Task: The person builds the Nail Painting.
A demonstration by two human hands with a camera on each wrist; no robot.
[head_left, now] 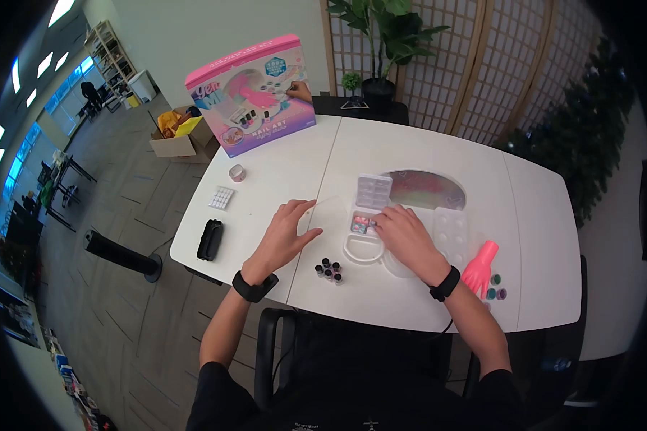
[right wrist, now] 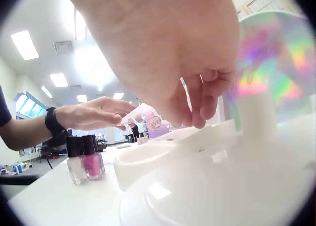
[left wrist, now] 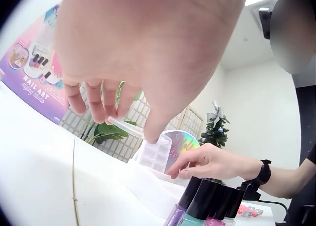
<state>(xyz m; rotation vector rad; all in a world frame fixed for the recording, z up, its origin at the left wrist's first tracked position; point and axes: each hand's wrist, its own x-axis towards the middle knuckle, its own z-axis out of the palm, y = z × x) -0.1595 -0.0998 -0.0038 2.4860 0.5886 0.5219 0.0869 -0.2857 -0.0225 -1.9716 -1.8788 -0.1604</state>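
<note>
Left hand [head_left: 286, 233] pinches clear panel [left wrist: 124, 127] between fingertips; right hand [head_left: 407, 235] over tray [head_left: 364, 249], grip unclear.

Nail set box [head_left: 255, 100]: says "NAIL ART" in big letters, with "styling studio" in curly ones below
Box logo [head_left: 209, 91]: starts with "ge" — the rest is hard to read
Blue badge [head_left: 275, 67]: words too tiny to read
Shiny panel [right wrist: 276, 63]: curly writing — too blurry
</note>
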